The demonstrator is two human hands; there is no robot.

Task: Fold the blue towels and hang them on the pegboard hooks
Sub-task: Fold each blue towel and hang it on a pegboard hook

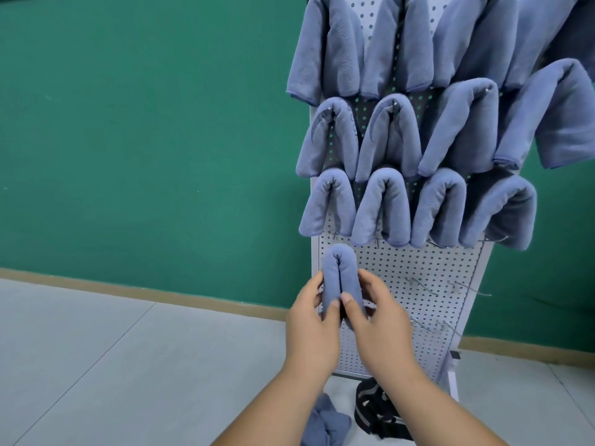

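Against the green wall (pixel 145 140) stands a white pegboard (pixel 418 268), its upper part covered by three rows of folded blue towels (pixel 380 207) draped over hooks. Lowest full row: four towels side by side, each bent into an arch. Below it, at the board's left edge, one more folded towel (pixel 338 272) hangs doubled over a hook, fold uppermost, its two halves pressed close together.

Both hands are on this towel. Left hand (pixel 310 320) wraps the left half, fingers behind, thumb (pixel 333 312) on the front. Right hand (pixel 376 320) closes on the right half, thumb tip just beside the left thumb at the seam between the halves. Both grips are clamped on the cloth.

Right of the held towel, several bare hooks (pixel 467 288) stick out of the board, in two levels, unoccupied.

On the pale floor (pixel 112 365) at the board's foot: a crumpled blue towel (pixel 325 423), partly hidden by the left forearm, and just right of it a dark strapped object (pixel 373 410), identity unclear. A tan skirting strip (pixel 128 289) runs along the wall base.
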